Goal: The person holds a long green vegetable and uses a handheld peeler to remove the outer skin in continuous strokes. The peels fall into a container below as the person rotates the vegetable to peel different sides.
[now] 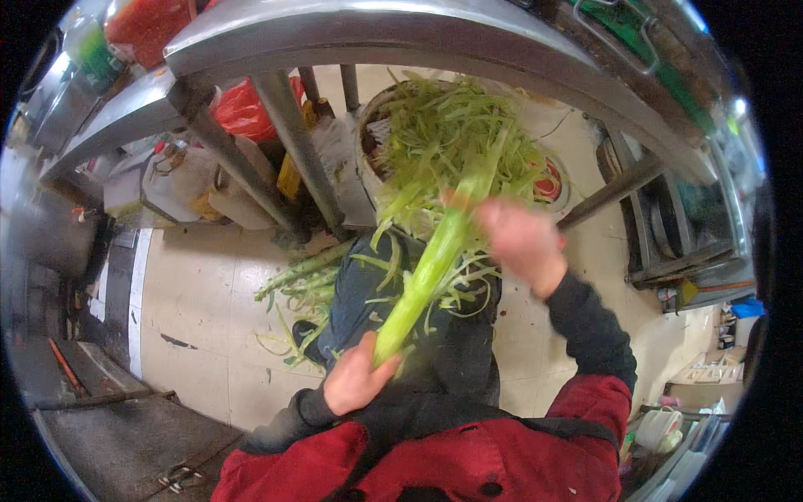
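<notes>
A long pale-green celtuce stem (427, 280) slants across my lap, its far end over a heap of peels. My left hand (358, 378) is wrapped round its near end. Beside its upper half is my right hand (520, 238), blurred by motion, with fingers curled; whatever they hold cannot be made out. Long green peels (456, 117) fill and spill over a round bin (365, 151) in front of me. More strips hang over my dark trousers (355, 293). Left of my knee, further green stalks (309, 269) lie on the floor among scraps.
A steel table (393, 38) with metal legs stands over the bin. Plastic jugs (171, 171) and a red bag (247, 109) sit under it at left. A metal rack (669, 217) is at right. Tiled floor (196, 293) lies around me, with a dark flat surface (125, 443) at lower left.
</notes>
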